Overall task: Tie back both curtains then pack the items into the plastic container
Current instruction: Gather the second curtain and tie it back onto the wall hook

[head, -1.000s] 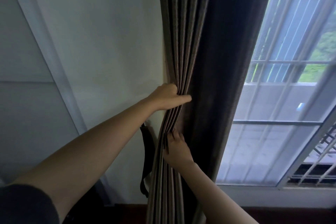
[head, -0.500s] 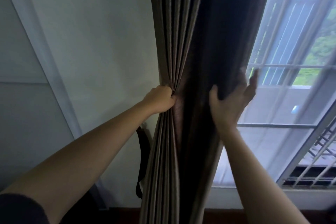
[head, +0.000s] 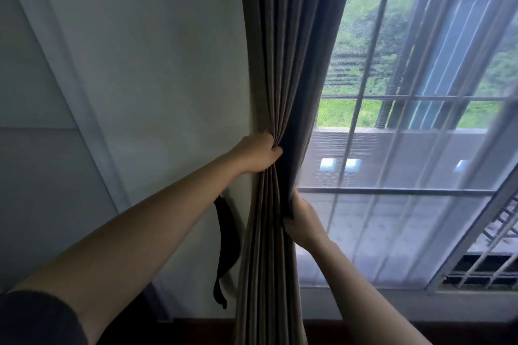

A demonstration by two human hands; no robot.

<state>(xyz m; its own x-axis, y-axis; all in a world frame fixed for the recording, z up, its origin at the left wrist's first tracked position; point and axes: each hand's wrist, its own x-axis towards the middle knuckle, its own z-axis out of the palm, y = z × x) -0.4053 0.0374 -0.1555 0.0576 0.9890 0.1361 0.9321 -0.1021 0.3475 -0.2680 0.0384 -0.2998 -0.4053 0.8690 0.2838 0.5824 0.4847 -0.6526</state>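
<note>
A narrow strip of dark brown floor [head: 476, 337] is seen along the bottom edge, below the white wall [head: 168, 64]; the gathered curtain [head: 269, 288] is hung down towards it, contact not being shown; a dark strap [head: 225, 246] is hung against the wall, just left of the curtain.
</note>
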